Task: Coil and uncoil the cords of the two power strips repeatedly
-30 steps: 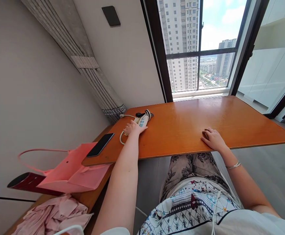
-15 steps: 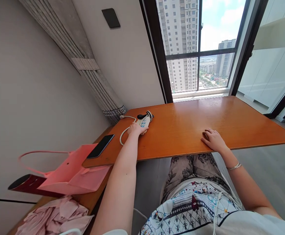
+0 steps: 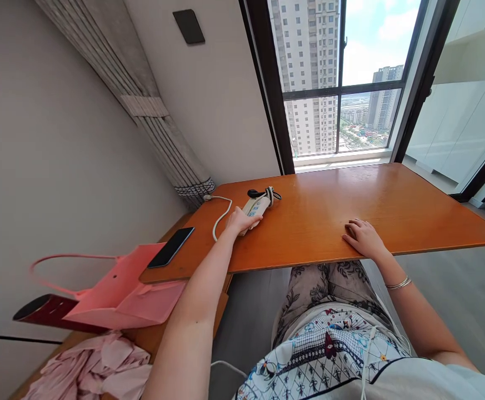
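Nearest us at the left, we see crumpled pink cloth (image 3: 90, 364), then a pink bag (image 3: 117, 289) at the left end of the bench (image 3: 317, 222). Our right hand (image 3: 363, 236) rests by the bench's near edge, its grip released, fingers loosely curled. A smartphone (image 3: 171, 248) lies at the bench's left end. To its right, our left hand (image 3: 240, 221) keeps its grip around the near end of a white power strip (image 3: 257, 206), which slants away rightward over the bench's left part. A white cord (image 3: 226, 211) curves left of the strip. Beyond the bench we have a window (image 3: 371, 94), with a gathered curtain (image 3: 142, 83) farther left.
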Tool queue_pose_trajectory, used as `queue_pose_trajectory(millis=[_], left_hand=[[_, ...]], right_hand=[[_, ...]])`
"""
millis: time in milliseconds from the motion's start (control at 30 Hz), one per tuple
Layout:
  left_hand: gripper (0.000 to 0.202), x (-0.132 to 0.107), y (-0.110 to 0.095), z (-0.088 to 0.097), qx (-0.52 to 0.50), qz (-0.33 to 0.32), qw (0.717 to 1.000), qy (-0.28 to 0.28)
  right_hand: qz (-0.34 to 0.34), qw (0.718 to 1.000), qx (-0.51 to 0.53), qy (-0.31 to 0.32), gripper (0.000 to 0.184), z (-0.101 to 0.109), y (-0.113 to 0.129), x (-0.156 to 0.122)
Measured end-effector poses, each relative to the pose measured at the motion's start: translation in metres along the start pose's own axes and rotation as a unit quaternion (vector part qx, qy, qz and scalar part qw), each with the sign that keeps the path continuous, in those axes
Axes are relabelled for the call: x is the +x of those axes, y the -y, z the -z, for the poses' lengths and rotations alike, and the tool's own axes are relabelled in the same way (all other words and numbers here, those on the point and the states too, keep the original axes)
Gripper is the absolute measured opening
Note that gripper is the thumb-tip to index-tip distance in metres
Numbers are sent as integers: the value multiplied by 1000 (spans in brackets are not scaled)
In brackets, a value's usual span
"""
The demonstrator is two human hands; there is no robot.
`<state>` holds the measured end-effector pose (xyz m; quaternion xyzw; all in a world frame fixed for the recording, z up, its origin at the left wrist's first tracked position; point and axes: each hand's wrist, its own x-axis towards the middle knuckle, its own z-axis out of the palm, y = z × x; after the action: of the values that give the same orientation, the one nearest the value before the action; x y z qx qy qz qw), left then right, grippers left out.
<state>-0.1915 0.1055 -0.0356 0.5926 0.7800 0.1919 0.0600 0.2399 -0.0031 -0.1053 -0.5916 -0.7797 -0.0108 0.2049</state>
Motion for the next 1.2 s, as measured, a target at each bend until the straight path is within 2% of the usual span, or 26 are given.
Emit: queue_pose_trajectory(millis=[67,167,233,267,333,400,467,567,667,733,867,1033,1200], left_hand=[[87,-20,-14,1,-15,-7,1000,26],[80,-54,-33,2,-54,-61,996,30],[78,-74,-43,1,-78,-94,992,30],[77,-82,-47,1,-90,-113,989,30],[77,-92,-53,-1,-121,-147,981,31],[78,-95,-55,-4,-166,-182,968,45],[78,-95,-56,-7,-224,-219,946,84],[80,-91,-55,-12,-299,-267,902,160],[83,-88,-54,-15,-328,-288,876,205],[85,-87,-53,-17,-331,-298,870,212],[86,-87,-52,-18,-325,-310,866,219],[86,-93,-54,-17,-312,-310,874,205],[82,-98,-57,-19,-292,-286,889,207]], right_hand=[[-3,1000,22,-7,44,-1,-2,0],[-10,992,116,-43,48,-1,-5,2],[-27,970,233,-68,54,0,-4,5],[-41,950,302,-72,56,0,-3,9],[-81,891,444,-61,59,1,1,18],[-122,816,564,-37,59,2,7,31],[-145,739,658,-11,56,4,14,45],[-119,641,756,48,50,11,25,61],[-56,575,810,102,47,18,37,65],[-26,558,822,107,46,20,43,62],[-8,560,824,87,49,20,47,55],[-37,550,831,78,47,21,46,52],[-79,563,822,41,43,25,51,50]])
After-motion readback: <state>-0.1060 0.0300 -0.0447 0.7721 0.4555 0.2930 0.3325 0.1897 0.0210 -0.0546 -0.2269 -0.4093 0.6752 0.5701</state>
